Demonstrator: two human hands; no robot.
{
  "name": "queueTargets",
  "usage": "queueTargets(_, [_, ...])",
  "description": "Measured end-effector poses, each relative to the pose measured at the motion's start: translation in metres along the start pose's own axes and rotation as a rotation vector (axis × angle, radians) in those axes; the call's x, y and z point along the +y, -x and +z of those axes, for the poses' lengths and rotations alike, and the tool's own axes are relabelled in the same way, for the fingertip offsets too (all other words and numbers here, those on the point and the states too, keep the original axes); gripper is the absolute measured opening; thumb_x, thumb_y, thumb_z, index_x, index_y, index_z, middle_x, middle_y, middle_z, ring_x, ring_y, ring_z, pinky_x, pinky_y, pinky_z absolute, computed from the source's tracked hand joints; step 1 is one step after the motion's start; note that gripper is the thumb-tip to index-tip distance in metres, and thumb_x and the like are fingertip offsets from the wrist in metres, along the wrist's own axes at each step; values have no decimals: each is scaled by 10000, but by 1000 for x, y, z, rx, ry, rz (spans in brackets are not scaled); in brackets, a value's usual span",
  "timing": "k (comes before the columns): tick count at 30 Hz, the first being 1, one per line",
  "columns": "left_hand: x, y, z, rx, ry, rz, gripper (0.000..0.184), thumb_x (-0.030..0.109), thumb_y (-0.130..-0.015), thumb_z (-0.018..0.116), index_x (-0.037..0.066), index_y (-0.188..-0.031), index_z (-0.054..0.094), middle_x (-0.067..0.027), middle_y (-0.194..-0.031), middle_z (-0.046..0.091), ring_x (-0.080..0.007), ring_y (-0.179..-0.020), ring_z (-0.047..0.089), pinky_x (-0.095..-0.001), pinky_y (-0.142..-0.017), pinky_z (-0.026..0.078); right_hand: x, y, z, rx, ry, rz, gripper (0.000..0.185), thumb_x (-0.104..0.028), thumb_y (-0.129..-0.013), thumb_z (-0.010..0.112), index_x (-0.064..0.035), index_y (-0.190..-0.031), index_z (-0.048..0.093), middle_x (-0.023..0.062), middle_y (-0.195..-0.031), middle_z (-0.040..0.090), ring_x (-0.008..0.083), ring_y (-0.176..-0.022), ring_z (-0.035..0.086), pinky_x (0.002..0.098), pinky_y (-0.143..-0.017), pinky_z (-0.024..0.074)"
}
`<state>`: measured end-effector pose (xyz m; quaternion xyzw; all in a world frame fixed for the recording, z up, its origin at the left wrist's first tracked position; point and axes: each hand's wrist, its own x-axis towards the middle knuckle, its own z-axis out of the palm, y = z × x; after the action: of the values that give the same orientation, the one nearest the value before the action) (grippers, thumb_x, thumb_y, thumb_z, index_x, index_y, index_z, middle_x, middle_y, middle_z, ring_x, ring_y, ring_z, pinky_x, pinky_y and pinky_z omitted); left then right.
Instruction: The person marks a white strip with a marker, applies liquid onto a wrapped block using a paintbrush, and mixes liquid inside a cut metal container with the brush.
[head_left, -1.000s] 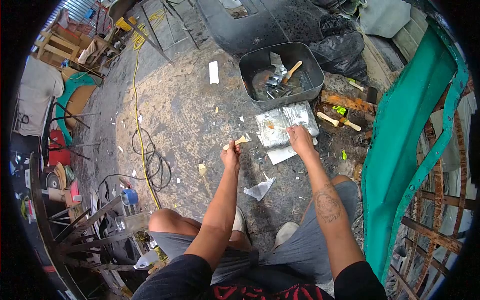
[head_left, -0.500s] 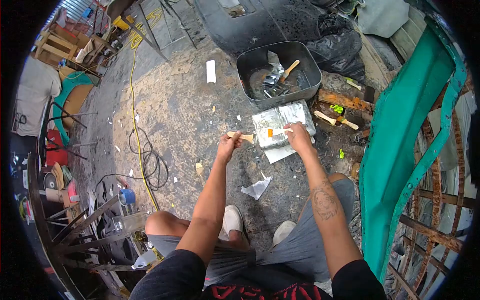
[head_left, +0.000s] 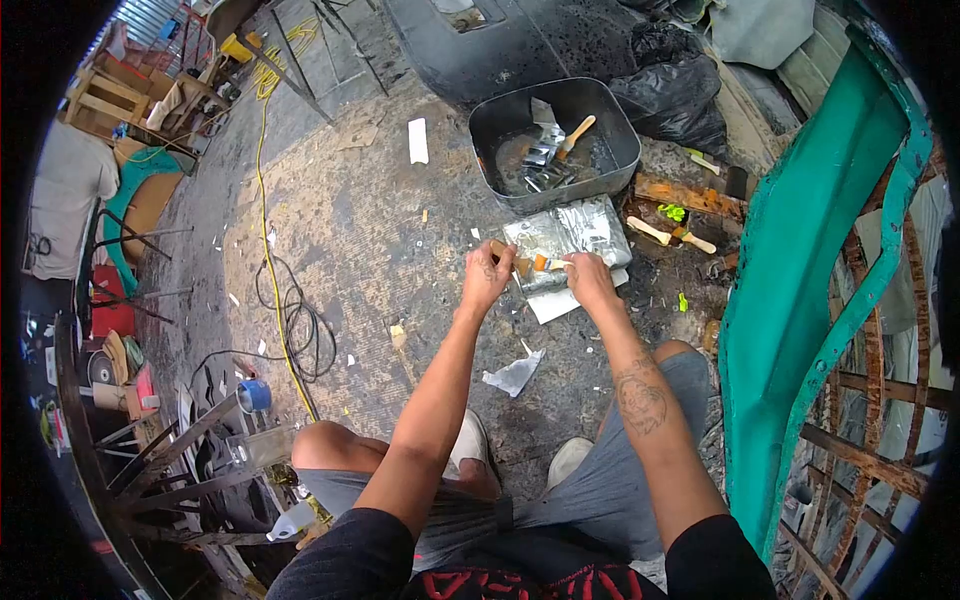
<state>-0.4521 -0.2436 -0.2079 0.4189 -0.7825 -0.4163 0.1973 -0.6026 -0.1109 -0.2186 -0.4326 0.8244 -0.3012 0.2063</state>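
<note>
My left hand (head_left: pixel 486 279) is closed on a wooden-handled paintbrush (head_left: pixel 522 267), its bristles pointing right. My right hand (head_left: pixel 592 281) grips a second paintbrush (head_left: pixel 544 263) with orange bristles that point left. The two brush heads are close together over the near left part of a foil-covered block (head_left: pixel 597 228); whether they touch I cannot tell. White paper (head_left: pixel 552 309) sticks out under the block's near edge. Just behind the block stands a black tub (head_left: pixel 489 190), with a wooden-handled brush (head_left: pixel 580 136) and metal pieces inside.
Right of the block lie wooden-handled brushes (head_left: pixel 650 231) and a wooden plank (head_left: pixel 690 197). A green panel (head_left: pixel 800 270) rises at the right. A torn plastic scrap (head_left: pixel 515 374) lies before my feet. A yellow cable (head_left: pixel 268 220) crosses the floor at left.
My left hand has moved right and slightly up, bringing its brush to the other brush's bristles. My right hand has shifted slightly left and down. Both brushes remain held.
</note>
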Motion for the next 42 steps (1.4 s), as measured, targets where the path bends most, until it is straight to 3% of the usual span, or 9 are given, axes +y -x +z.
queueTargets(4, [-4, -7, 15, 27, -2, 72, 290, 229, -848, 603, -39, -737, 582, -134, -575, 612, -188, -475, 585, -330, -486, 459, 1, -1, 6, -54, 98, 18, 167, -77, -819, 566, -1, -919, 675, 242, -830, 631, 391, -821, 614, 456, -750, 491])
queueTargets(6, [4, -6, 21, 1, -27, 118, 254, 180, -830, 604, -52, -736, 561, -220, -581, 561, -341, -527, 586, -407, -507, 433, 0, -2, 10, -48, 119, 15, 136, -70, -798, 572, 18, -847, 664, 249, -805, 630, 393, -797, 622, 451, -728, 502])
queueTargets(7, [7, -5, 23, 38, -72, 190, 224, 153, -822, 612, -46, -733, 560, -229, -590, 555, -354, -530, 577, -412, -504, 427, 0, -3, 11, -40, 143, 12, 125, -63, -777, 578, 38, -774, 653, 256, -781, 629, 395, -773, 631, 446, -706, 514])
queueTargets(10, [4, -3, 24, 45, -8, 282, 195, 123, -829, 601, -39, -731, 556, -226, -589, 554, -364, -516, 553, -407, -487, 414, -3, -3, 13, -72, 165, 36, 121, -42, -764, 571, 44, -775, 655, 264, -793, 630, 398, -785, 633, 447, -709, 516])
queueTargets(18, [27, 4, 10, -76, -42, 145, 218, 166, -853, 581, -29, -760, 552, -209, -595, 565, -343, -508, 554, -407, -516, 416, -6, -5, 12, -82, 179, 58, 128, -33, -755, 564, 45, -791, 659, 270, -825, 632, 405, -823, 631, 446, -729, 518])
queueTargets(28, [17, -2, 13, -47, -61, 215, 207, 181, -849, 591, -20, -804, 573, -209, -622, 574, -321, -530, 561, -393, -527, 428, -10, -3, 17, -45, 148, 57, 144, -28, -762, 521, 51, -729, 636, 269, -752, 617, 424, -760, 619, 471, -699, 499])
queueTargets(33, [13, 0, 18, -53, -49, 160, 220, 177, -852, 593, -28, -777, 567, -178, -577, 560, -218, -471, 536, -360, -486, 412, -9, -2, 12, -2, 155, 38, 120, -24, -746, 546, 49, -702, 630, 276, -741, 612, 422, -757, 619, 466, -697, 504])
queueTargets(36, [17, -3, 19, -29, -56, 196, 212, 169, -852, 593, -27, -776, 563, -179, -573, 553, -204, -469, 533, -359, -488, 415, -12, -4, 11, -18, 162, 46, 102, -20, -735, 565, 50, -700, 631, 276, -743, 612, 421, -759, 619, 464, -697, 504])
queueTargets(42, [11, -3, 17, 37, -40, 255, 180, 140, -848, 593, -21, -774, 560, -187, -579, 545, -253, -476, 531, -365, -495, 414, -14, -1, 5, -126, 192, 89, 193, -65, -805, 490, 27, -814, 659, 262, -830, 635, 392, -830, 637, 451, -739, 514])
